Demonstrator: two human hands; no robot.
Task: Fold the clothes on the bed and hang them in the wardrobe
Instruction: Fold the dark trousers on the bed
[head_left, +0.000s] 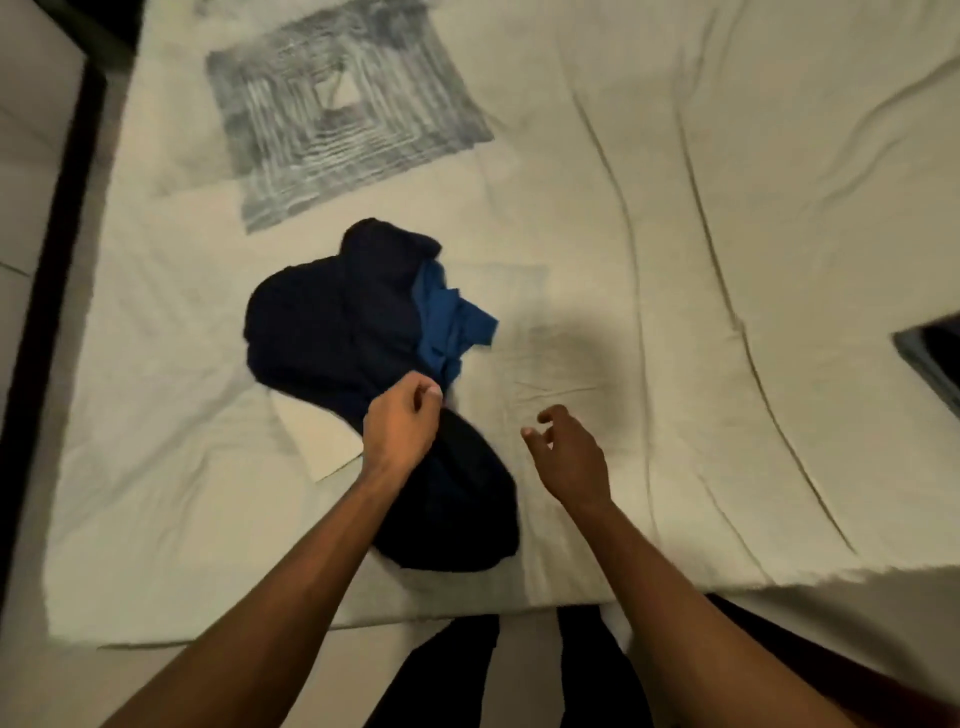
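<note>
Here the left hand (402, 423) pinches blurred dark clothes (332, 332); right hand (569, 452) hangs loosely curled.

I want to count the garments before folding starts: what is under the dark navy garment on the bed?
A blue garment sticks out from under the right edge of the dark navy garment. The pale sheet lies beneath both. How far the blue one reaches underneath, and whether anything else is there, is covered.

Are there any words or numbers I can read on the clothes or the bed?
None. The dark clothes and the blue garment show no label or print. The grey square on the bed sheet is only a pattern of lines, with no letters.
</note>
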